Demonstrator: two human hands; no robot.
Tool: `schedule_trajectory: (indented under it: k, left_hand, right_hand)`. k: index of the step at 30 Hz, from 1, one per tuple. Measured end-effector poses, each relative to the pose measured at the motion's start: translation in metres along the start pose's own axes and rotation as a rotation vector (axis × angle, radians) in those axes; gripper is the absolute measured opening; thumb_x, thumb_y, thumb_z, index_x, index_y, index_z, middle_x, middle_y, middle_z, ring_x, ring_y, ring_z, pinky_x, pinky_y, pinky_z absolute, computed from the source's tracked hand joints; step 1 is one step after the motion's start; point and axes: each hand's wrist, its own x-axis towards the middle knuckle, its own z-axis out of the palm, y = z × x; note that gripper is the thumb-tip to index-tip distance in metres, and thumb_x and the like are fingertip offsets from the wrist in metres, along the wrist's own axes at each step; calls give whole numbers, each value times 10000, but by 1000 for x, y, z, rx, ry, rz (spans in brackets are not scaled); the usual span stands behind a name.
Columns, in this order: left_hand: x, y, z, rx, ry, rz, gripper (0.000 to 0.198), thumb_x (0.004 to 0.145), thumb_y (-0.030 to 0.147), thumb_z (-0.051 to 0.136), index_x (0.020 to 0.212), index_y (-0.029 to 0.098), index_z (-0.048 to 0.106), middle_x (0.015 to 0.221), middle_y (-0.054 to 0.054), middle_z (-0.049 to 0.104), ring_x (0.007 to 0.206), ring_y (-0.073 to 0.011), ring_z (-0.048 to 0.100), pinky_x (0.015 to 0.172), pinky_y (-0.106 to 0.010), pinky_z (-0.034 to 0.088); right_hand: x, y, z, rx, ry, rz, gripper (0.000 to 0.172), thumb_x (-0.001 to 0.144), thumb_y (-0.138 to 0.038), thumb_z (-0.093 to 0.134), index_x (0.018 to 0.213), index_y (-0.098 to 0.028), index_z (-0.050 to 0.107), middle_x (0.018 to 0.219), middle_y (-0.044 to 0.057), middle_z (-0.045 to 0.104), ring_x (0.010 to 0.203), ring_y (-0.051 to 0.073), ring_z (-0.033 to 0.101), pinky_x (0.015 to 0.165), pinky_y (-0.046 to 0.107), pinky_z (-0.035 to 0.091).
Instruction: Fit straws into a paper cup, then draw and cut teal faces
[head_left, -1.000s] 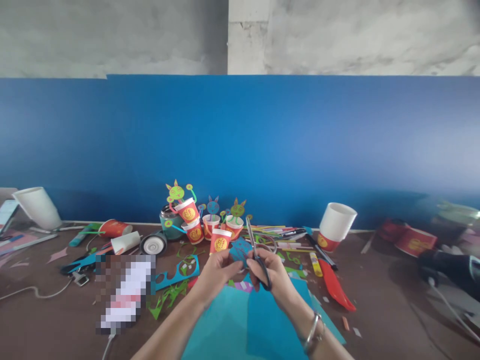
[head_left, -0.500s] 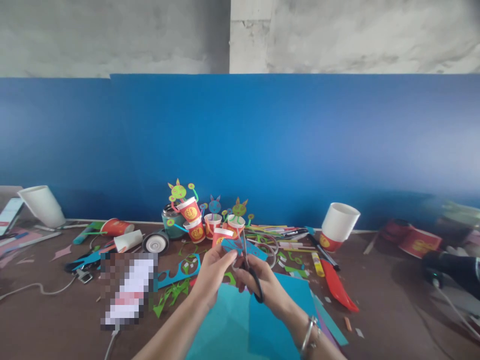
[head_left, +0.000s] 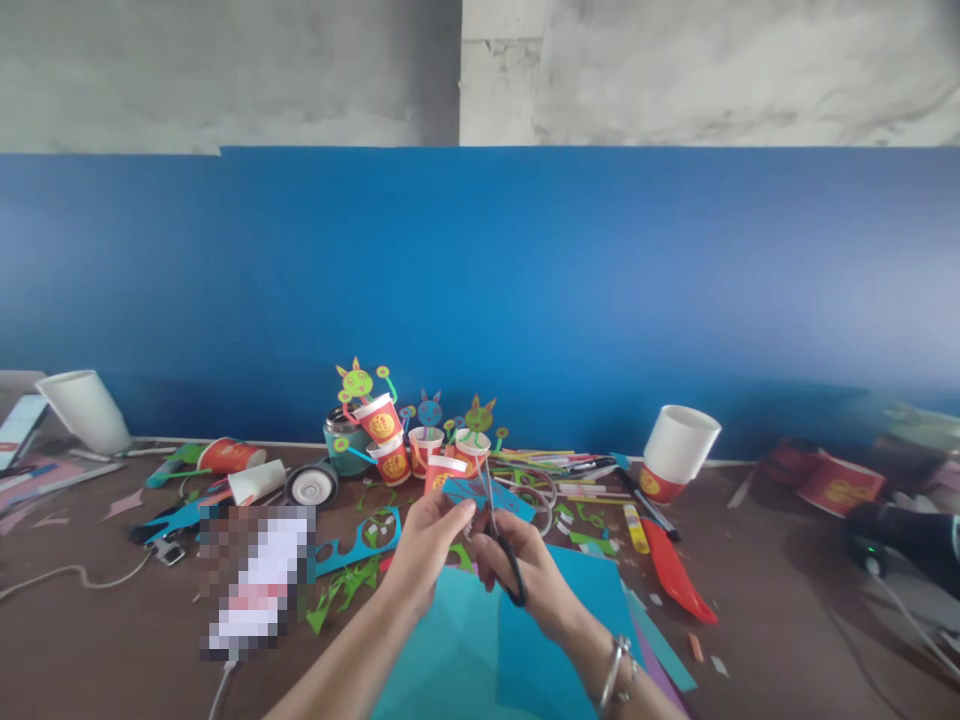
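Observation:
My left hand (head_left: 433, 532) pinches a small blue paper piece (head_left: 510, 500) with lines drawn on it, thumb on top. Scissors (head_left: 511, 568) with dark handles are in my right hand (head_left: 525, 560), their blades pointing up and lying across the blue paper. Both hands are close together above blue paper sheets (head_left: 562, 640) on the brown table. Just beyond them stand red and white paper cups (head_left: 390, 462) with green and blue paper cat-like figures (head_left: 355, 383). Whether the blades are parted is hard to make out.
Green paper scraps (head_left: 349, 590) and a pixelated object (head_left: 262, 580) lie to the left. Stacked white cups (head_left: 679, 450), a glue stick (head_left: 635, 530) and a red plastic item (head_left: 675, 570) are on the right. A blue partition (head_left: 525, 300) rises behind the table.
The fingers of my right hand around the scissors have shifted slightly. The blue paper and my left hand are almost where they were.

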Motion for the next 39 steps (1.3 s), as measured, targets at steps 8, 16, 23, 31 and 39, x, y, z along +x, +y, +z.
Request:
schedule_trajectory:
  k: [8,16,23,31,39]
  left_hand:
    - [-1,13,-3,0,24,-32,226,715,359,683,815,168,615,636,6,621,532,-155,623,463,-230,475]
    - [9,8,-17,54,87,-1,223,664,356,717,697,158,619,591,17,610,557,-121,589,554,-219,468]
    - [15,5,-20,66,90,-24,212,616,317,740,624,156,604,573,21,612,552,-102,565,595,-210,436]
    - [12,9,-19,85,92,-5,235,616,308,744,641,166,559,568,24,630,541,-104,568,532,-186,393]
    - [12,11,-18,89,84,9,241,616,308,747,628,162,556,551,27,616,498,-93,545,488,-180,369]
  right_hand:
    - [3,6,-5,-42,58,99,399,717,-529,671,746,-145,569,425,-52,509,344,72,419,351,189,322]
    - [5,-3,-14,-81,-58,111,366,705,-459,713,835,-135,600,590,-15,578,524,103,523,488,219,435]
    - [4,-1,-18,-133,-134,128,349,710,-448,714,816,-130,617,599,-24,542,506,85,474,477,213,409]
    - [4,1,-21,-180,-179,166,407,709,-504,691,867,-133,641,571,-32,528,482,81,471,448,198,395]
    - [3,-1,-22,-173,-183,178,371,701,-486,697,814,-144,608,554,-39,522,467,86,484,448,205,407]
